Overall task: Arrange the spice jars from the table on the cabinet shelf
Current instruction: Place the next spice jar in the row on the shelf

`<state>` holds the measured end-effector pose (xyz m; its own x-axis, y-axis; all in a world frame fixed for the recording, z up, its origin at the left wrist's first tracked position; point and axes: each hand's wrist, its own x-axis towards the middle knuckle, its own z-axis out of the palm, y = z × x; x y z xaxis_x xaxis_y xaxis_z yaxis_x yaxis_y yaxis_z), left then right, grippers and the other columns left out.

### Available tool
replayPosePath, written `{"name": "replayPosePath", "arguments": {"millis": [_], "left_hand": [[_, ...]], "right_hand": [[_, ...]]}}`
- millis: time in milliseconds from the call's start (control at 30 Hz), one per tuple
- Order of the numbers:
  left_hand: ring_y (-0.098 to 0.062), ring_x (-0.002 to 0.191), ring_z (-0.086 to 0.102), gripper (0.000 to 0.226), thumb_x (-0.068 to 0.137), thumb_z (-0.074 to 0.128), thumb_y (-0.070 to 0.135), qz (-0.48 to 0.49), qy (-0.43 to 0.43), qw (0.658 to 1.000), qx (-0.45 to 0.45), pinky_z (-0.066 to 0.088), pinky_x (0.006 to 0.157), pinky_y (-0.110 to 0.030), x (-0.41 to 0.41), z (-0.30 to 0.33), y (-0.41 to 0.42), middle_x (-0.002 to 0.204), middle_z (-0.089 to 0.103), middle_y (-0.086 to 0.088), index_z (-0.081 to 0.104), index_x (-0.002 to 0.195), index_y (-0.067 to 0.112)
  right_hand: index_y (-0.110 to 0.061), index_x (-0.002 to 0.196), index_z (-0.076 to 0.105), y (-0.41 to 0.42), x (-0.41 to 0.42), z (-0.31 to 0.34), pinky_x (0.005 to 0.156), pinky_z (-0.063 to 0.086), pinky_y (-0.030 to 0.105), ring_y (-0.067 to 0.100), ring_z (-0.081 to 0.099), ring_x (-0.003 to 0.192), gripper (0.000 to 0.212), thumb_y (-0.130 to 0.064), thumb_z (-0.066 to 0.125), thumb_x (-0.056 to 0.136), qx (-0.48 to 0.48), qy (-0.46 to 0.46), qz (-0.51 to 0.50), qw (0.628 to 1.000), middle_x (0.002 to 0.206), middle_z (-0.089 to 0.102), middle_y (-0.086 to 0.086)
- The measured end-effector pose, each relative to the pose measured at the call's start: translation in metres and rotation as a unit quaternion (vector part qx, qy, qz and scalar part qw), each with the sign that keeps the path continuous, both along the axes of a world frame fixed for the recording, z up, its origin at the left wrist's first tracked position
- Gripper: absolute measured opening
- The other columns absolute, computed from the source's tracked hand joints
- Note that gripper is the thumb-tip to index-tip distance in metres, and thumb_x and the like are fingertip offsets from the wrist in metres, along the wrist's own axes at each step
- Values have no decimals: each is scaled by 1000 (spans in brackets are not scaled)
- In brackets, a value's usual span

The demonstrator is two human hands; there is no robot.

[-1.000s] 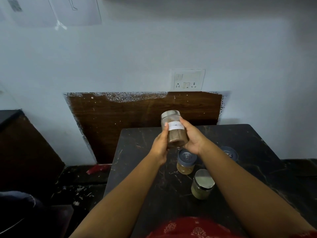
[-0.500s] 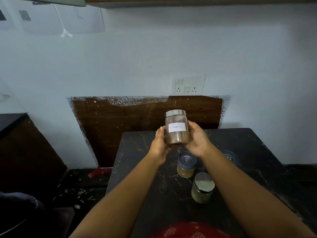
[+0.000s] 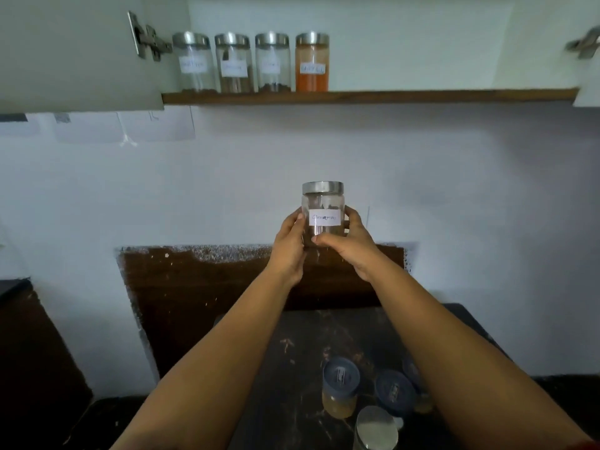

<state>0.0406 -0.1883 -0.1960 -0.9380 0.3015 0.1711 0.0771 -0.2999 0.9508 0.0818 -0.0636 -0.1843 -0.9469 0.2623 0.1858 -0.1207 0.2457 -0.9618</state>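
Jar's gone up since a sec ago: it was held low over the table, now it's raised in front of the wall, and the head tilted up so the shelf is in view. Jar is upright, steel lid on top, white handwritten label facing us (reads like "Cinnamon", a bit blurry). Well below the shelf, not on it yet.

Hands: both clamped on the jar. Left hand wraps the left side, right hand cups the right side w/ thumb across the lower front. Lower half of the jar is mostly covered, so can't see the fill level properly; brown stuff inside.

Shelf has 4 tall jars in a row at the left end, touching or nearly so; rightmost is the orange one. Open shelf space to the right of it, prob the drop spot.

Handling, my read: glass body, rigid, smooth, so slippery-ish and breakable if dropped from this height. Light enough for one hand, I'd guess. Best grip is around the body below the lid, not by the lid (can't tell how tight it's on). Set the base down flat, label out.

Table has 3+ small jars left, partly hidden behind the right arm.
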Motion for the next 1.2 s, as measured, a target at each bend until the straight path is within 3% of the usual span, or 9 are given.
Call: {"name": "replayPosePath", "arguments": {"millis": [100, 267, 400, 500, 567, 633, 700, 833, 1200], "left_hand": [[-15, 119, 55, 38, 103, 38, 36, 9, 72, 997, -19, 46, 102, -34, -5, 47, 11, 129, 59, 3, 49, 138, 26], [-13, 122, 50, 40, 103, 40, 34, 22, 168, 985, -23, 43, 105, -35, -27, 120, 35, 139, 51, 3, 44, 143, 30], [-16, 123, 53, 41, 100, 49, 27, 33, 229, 972, -24, 44, 104, -37, -61, 174, 51, 135, 55, 0, 47, 141, 26], [-16, 123, 51, 40, 101, 48, 23, 56, 292, 951, -79, 42, 102, -33, -86, 207, 64, 134, 56, 0, 48, 141, 21], [-22, 123, 50, 38, 100, 45, 24, 133, 399, 880, -220, 42, 102, -38, -108, 218, 73, 134, 55, -5, 50, 138, 18], [-28, 122, 46, 36, 99, 40, 27, 273, 478, 724, -416, 38, 104, -48, -131, 218, 77, 131, 52, -9, 54, 130, 15], [-29, 114, 51, 40, 99, 32, 35, 345, 492, 643, -474, 38, 102, -50, -149, 211, 78, 123, 55, -10, 56, 122, 13], [-24, 87, 57, 44, 97, 27, 41, 443, 511, 600, -428, 41, 82, -42, -168, 197, 93, 95, 61, -6, 61, 101, 14], [-23, 94, 57, 47, 99, 24, 46, 448, 524, 590, -422, 42, 86, -40, -175, 192, 91, 103, 62, -5, 60, 101, 17]], "right_hand": [[-29, 143, 31, 11, -9, 40, 89, 44, 28, 15, 51, 116, 87, -26, 83, 73, 41, 62, -36, 997, 133, 49, -4], [-25, 142, 37, 39, -22, 114, 95, 49, 32, 17, 55, 118, 91, -32, 86, 67, 103, 148, -73, 981, 134, 54, -3], [-21, 148, 24, 64, -34, 172, 91, 45, 26, 11, 55, 112, 108, -35, 89, 63, 121, 201, -101, 967, 130, 54, -5], [-18, 142, 30, 84, -56, 210, 88, 46, 24, 12, 57, 107, 98, -34, 88, 65, 153, 216, -118, 957, 133, 55, -1], [-17, 139, 34, 94, -74, 227, 84, 45, 24, 11, 56, 103, 91, -33, 87, 67, 181, 209, -130, 952, 130, 56, -1], [-15, 136, 36, 104, -96, 238, 85, 46, 26, 16, 58, 109, 87, -35, 86, 68, 217, 182, -150, 947, 128, 57, 1], [-12, 133, 37, 114, -118, 248, 87, 47, 30, 23, 57, 115, 86, -39, 86, 68, 263, 130, -164, 942, 128, 57, 5], [-5, 136, 32, 123, -161, 273, 87, 42, 31, 27, 52, 120, 90, -39, 84, 70, 334, 7, -146, 931, 129, 51, 10], [-9, 129, 52, 136, -214, 275, 95, 43, 35, 30, 54, 115, 61, -35, 78, 79, 331, -40, -106, 937, 126, 56, 13]]}}
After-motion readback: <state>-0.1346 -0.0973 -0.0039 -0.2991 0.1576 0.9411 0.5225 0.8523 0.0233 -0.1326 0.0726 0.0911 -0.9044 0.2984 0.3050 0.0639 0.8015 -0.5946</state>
